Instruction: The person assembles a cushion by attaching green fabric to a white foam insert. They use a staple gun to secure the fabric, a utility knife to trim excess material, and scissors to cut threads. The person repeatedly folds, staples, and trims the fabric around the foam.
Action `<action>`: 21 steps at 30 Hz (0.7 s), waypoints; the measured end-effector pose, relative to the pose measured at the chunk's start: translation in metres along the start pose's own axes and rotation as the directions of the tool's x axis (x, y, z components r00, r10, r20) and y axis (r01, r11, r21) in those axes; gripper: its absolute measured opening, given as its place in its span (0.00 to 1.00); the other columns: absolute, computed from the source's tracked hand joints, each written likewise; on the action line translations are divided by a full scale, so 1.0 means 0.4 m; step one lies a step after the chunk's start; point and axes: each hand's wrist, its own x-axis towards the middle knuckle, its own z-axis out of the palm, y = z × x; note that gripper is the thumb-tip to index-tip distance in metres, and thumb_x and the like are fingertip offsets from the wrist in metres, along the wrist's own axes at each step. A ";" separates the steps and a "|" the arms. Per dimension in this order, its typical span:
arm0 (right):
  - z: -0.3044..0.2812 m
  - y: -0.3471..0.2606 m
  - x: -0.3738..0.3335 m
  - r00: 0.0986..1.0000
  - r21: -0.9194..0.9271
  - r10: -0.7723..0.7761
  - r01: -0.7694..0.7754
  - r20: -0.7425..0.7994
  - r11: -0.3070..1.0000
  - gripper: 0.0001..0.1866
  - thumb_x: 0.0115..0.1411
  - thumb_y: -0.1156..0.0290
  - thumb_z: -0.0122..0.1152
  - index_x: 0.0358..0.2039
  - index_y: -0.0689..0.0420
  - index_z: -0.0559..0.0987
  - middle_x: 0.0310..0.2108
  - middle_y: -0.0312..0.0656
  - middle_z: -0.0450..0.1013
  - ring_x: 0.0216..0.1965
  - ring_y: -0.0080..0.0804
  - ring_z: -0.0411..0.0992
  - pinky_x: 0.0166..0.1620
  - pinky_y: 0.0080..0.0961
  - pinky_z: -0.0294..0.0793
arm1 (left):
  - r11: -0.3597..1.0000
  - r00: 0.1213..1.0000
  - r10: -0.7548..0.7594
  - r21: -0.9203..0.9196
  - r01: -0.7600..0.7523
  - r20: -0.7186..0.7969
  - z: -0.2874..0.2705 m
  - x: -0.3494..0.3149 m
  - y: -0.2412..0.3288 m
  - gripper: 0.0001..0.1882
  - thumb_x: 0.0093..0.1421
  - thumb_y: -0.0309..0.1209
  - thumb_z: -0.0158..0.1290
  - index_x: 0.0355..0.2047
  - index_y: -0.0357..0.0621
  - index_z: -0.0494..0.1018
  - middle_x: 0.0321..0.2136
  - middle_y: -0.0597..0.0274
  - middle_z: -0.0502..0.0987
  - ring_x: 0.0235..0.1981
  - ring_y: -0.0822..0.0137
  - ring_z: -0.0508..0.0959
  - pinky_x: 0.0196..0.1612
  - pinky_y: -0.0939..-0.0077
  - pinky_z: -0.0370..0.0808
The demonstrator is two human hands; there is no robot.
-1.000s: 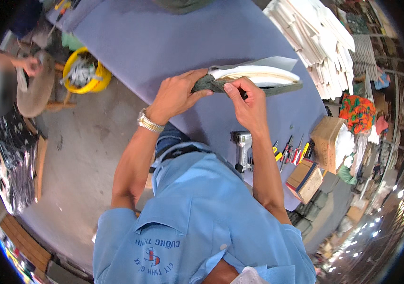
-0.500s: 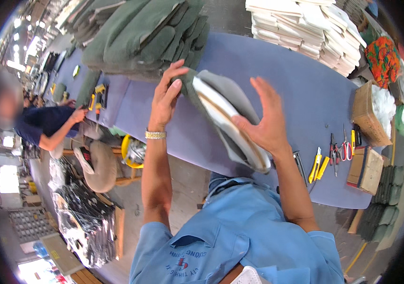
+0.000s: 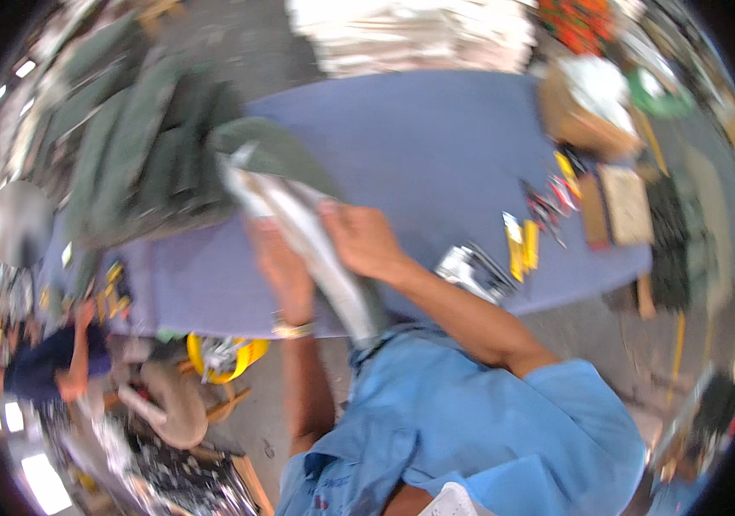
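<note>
From my end I have both hands on a long, curved padded piece with a dark green fabric cover and pale layers along its open edge (image 3: 298, 215), just off the centre of my view toward 10 o'clock. It slants from 10 o'clock down toward 6, its lower end close to the waist of the light blue shirt (image 3: 488, 413).

My left hand (image 3: 286, 267), with a gold-coloured metal band (image 3: 292, 329) at the wrist, lies along the 8 o'clock side of the piece; blur keeps me from telling whether its fingers grip. My right hand (image 3: 359, 239) holds the opposite edge, thumb near the pale layers, the other fingers mostly hidden.

Behind the piece spreads a blue-violet tabletop (image 3: 445, 146). At 10 o'clock I see a big pile of dark green padded pieces (image 3: 144, 155); the held piece's upper end overlaps its edge, and I cannot tell whether they touch. At 12 sits a stack of flat white sheets (image 3: 410, 34), and at 2 an open brown cardboard box with white filling (image 3: 578, 129).

Near 3 o'clock lie a silver metal hand tool (image 3: 475, 273) and, just beside it, two yellow-handled cutters (image 3: 513, 245). Toward 7:30, a yellow bucket (image 3: 254, 354) stands below table level. Out past 8, a co-worker in a dark blue top (image 3: 58, 361) reaches toward the table.
</note>
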 end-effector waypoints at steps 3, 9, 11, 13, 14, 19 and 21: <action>-0.079 -0.017 -0.056 0.997 0.002 -0.036 0.036 0.074 0.999 0.29 0.74 0.50 0.42 0.38 0.64 0.81 0.31 0.66 0.77 0.37 0.70 0.76 0.42 0.58 0.75 | 0.768 0.828 -0.462 -0.324 0.553 0.318 -0.107 0.170 0.181 0.28 0.78 0.46 0.40 0.61 0.32 0.70 0.47 0.38 0.82 0.45 0.51 0.83 0.48 0.61 0.76; -0.116 0.296 -0.204 0.947 -0.140 0.281 -0.261 0.154 0.955 0.22 0.69 0.57 0.52 0.37 0.66 0.81 0.30 0.64 0.77 0.36 0.65 0.78 0.42 0.56 0.75 | 0.964 0.705 -0.173 -0.030 0.266 0.688 0.093 -0.028 0.093 0.21 0.75 0.34 0.45 0.61 0.36 0.74 0.47 0.33 0.81 0.49 0.44 0.83 0.51 0.58 0.76; -0.110 0.374 -0.247 0.947 -0.073 0.322 -0.320 0.015 0.945 0.21 0.68 0.59 0.52 0.35 0.67 0.81 0.28 0.63 0.77 0.33 0.61 0.79 0.40 0.54 0.75 | 0.902 0.720 -0.119 -0.228 0.366 0.684 0.129 -0.055 0.140 0.20 0.74 0.32 0.45 0.60 0.35 0.74 0.48 0.33 0.81 0.50 0.43 0.83 0.52 0.57 0.76; -0.177 0.384 -0.275 0.968 -0.002 0.246 -0.246 0.041 0.969 0.19 0.69 0.57 0.56 0.40 0.63 0.82 0.32 0.59 0.79 0.30 0.52 0.77 0.39 0.45 0.76 | 0.884 0.510 -0.216 -0.055 0.465 0.833 0.133 0.004 0.211 0.20 0.73 0.31 0.46 0.60 0.34 0.74 0.51 0.35 0.80 0.52 0.43 0.82 0.55 0.58 0.76; -0.205 0.375 -0.289 0.971 0.108 0.229 -0.235 0.068 0.966 0.19 0.70 0.55 0.57 0.43 0.61 0.82 0.33 0.53 0.79 0.33 0.42 0.77 0.41 0.40 0.76 | 0.883 0.539 -0.143 -0.139 0.448 0.830 0.128 0.016 0.213 0.20 0.72 0.30 0.47 0.60 0.34 0.74 0.52 0.36 0.80 0.52 0.43 0.82 0.55 0.59 0.76; -0.401 0.488 -0.306 0.876 -0.104 0.350 -0.402 -0.331 0.910 0.22 0.69 0.54 0.60 0.56 0.54 0.79 0.46 0.48 0.81 0.47 0.41 0.80 0.51 0.40 0.79 | 0.922 0.646 0.026 -0.268 0.279 0.763 0.215 0.103 0.232 0.21 0.66 0.26 0.53 0.60 0.37 0.75 0.56 0.40 0.78 0.56 0.44 0.79 0.60 0.57 0.74; -0.463 0.564 -0.319 0.666 -0.275 0.518 -0.718 -0.536 0.639 0.23 0.65 0.57 0.62 0.58 0.52 0.77 0.51 0.50 0.78 0.51 0.51 0.78 0.52 0.47 0.80 | 0.940 0.658 0.076 -0.273 0.204 0.749 0.245 0.138 0.260 0.22 0.65 0.26 0.56 0.59 0.39 0.76 0.59 0.41 0.76 0.59 0.43 0.76 0.61 0.56 0.72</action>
